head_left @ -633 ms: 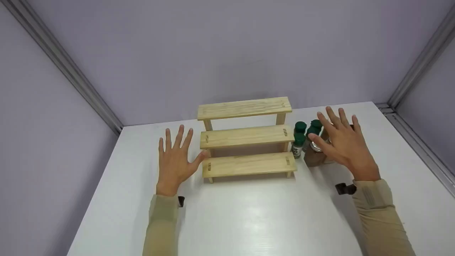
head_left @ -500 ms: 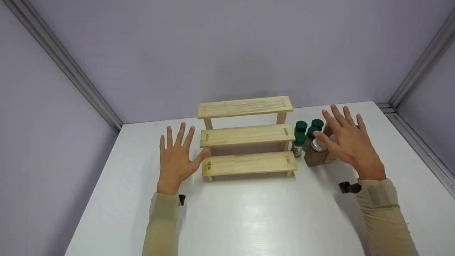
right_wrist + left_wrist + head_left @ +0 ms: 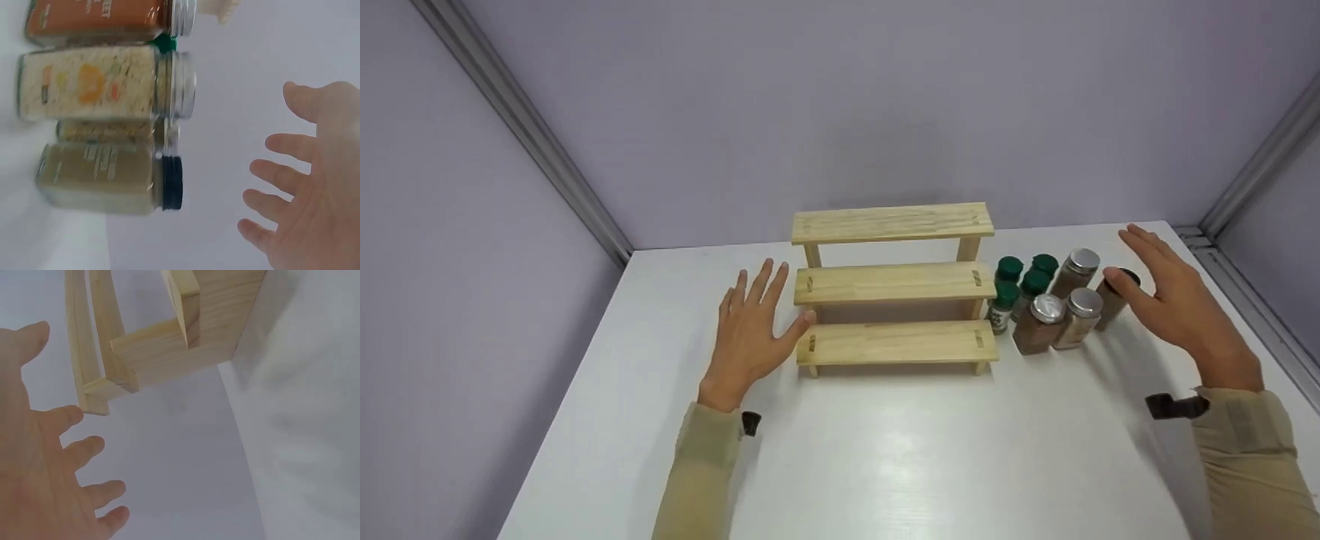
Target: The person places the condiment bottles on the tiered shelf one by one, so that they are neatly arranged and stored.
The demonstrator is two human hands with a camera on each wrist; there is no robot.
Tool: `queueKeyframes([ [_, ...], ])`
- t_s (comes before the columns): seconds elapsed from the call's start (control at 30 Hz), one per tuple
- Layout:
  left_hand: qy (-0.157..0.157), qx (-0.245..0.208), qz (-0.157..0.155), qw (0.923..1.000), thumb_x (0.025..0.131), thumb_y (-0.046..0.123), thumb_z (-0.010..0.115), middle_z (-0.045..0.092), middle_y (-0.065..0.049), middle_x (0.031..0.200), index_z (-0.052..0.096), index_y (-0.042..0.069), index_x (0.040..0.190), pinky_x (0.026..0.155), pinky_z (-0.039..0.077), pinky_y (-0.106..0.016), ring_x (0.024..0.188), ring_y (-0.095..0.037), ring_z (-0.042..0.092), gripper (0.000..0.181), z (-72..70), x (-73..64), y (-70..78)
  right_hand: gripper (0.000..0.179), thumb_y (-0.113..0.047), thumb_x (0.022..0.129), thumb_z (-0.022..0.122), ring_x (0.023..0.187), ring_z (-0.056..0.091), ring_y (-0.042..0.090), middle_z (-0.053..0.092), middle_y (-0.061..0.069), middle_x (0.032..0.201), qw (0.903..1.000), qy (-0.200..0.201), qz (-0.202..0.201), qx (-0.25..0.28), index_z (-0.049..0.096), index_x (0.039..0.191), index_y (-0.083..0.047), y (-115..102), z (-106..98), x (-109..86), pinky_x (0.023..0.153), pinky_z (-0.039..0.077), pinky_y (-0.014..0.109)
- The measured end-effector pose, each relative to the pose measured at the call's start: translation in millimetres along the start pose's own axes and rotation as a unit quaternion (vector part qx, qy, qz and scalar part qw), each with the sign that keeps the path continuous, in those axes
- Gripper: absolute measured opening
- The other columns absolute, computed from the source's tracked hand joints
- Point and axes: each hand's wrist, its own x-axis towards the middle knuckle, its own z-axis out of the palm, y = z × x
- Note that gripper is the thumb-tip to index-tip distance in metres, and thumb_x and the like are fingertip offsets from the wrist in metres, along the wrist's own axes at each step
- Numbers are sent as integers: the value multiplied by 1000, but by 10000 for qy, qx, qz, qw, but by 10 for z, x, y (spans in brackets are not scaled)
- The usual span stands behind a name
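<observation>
A three-tier wooden shelf (image 3: 895,283) stands on the white table near the back wall. My left hand (image 3: 754,337) hovers at its left side, fingers spread and holding nothing; the left wrist view shows the fingers apart from the wood. To the shelf's right stands a group of upright spice jars: several small green-capped jars (image 3: 1036,282), three with silver caps, and a black-capped jar (image 3: 1110,304). Over the right edge of this group is my right hand (image 3: 1181,315), straight-fingered and holding nothing. In the right wrist view a silver-capped jar (image 3: 90,84) has pale, flecked contents.
The white table (image 3: 877,450) spreads in front of the shelf. A grey back wall (image 3: 885,97) rises behind it, and metal rails (image 3: 532,142) run up the corners. Black wrist mounts (image 3: 1176,406) jut from both sleeves.
My right hand has moved right, off the jars, uncovering the silver-capped and black-capped ones. My left hand has turned slightly and its fingers lean more to the right. The view has shifted a little.
</observation>
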Motion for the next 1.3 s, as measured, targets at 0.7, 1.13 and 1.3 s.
queueKeyframes([
  [0.7,-697,-4188,-1934,8845,111,22,56,50,-20,155,40,0,162,103,57,-42,126,-30,61,57,571,-287,-148,67,-20,106,70,115,56,-14,47,35,156,9840,533,784,1509,40,162,2,695,430,-121,88,48,0],
  [1.13,-515,-6019,-2236,7649,108,8,62,54,-23,152,48,-5,155,98,57,-25,127,-21,61,51,795,-308,-258,55,-20,104,72,120,57,-11,59,26,144,9803,1136,843,1378,55,152,1,671,509,-135,91,49,1],
  [1.3,-563,-6519,-2120,7259,106,3,63,54,-21,152,46,-5,156,101,57,-26,126,-19,62,53,824,-329,-328,54,-19,105,72,118,57,-15,63,4,137,9797,1187,724,1443,56,152,0,627,405,-115,90,49,1],
])
